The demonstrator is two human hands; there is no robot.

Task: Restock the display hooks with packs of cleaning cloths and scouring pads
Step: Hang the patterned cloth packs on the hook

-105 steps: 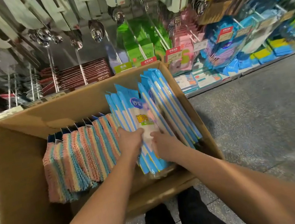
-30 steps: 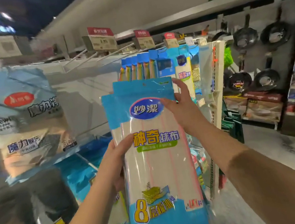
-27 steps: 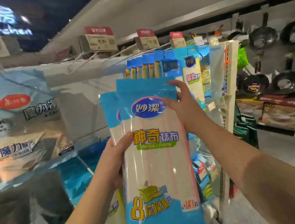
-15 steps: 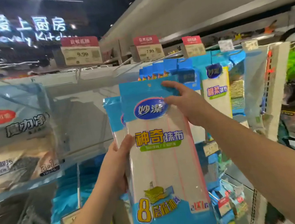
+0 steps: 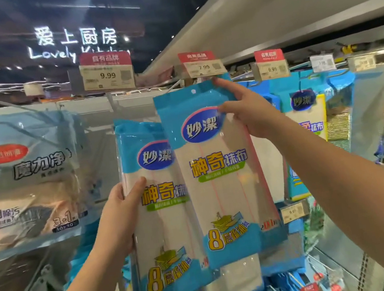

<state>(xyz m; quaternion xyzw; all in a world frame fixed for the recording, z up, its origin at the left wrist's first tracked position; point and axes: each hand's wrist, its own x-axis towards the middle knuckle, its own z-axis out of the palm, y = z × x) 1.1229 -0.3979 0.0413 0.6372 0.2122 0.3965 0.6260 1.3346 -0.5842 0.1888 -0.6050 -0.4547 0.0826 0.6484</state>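
Observation:
My right hand (image 5: 247, 113) pinches the top right of one blue-and-white cloth pack (image 5: 219, 181) and holds it up, its hang hole just below the hook with the 7.99 price tag (image 5: 203, 66). Its index finger points up along the pack's top edge. My left hand (image 5: 120, 218) grips the left side of a stack of the same cloth packs (image 5: 161, 226), lower and to the left. The hook's wire end is hidden behind the tag and pack.
Large silver cloth bags (image 5: 18, 179) hang close at left. More blue cloth and scouring-pad packs (image 5: 313, 120) hang at right under 9.99 tags (image 5: 272, 68). A 9.99 tag (image 5: 108, 74) juts out at upper centre. Lower hooks hold more blue packs (image 5: 286, 289).
My right hand has lifted one pack off the stack, up and right toward the 7.99 hook. The left hand stays low with the other packs. The view has tilted upward.

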